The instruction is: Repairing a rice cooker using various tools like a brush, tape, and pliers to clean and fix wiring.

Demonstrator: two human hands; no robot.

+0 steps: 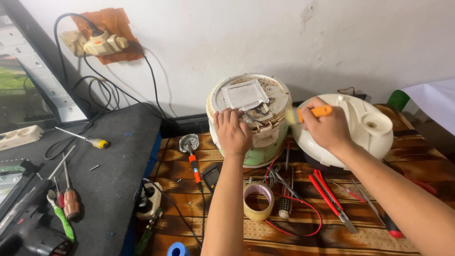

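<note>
Left hand (232,132) rests open on upturned cooker (249,118); right hand (326,125) grips orange-handled brush (310,113), white lid (365,125) behind.

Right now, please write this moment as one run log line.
left hand: on upturned cooker base | right hand: holds orange-handled brush | lid: behind right hand

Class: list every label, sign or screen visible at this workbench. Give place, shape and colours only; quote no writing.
Pale rectangular label: on the upturned green-and-cream cooker body, beside the left hand.
Small dark meter with grey screen: on the brown patterned cloth, below that hand.
No signs.
</note>
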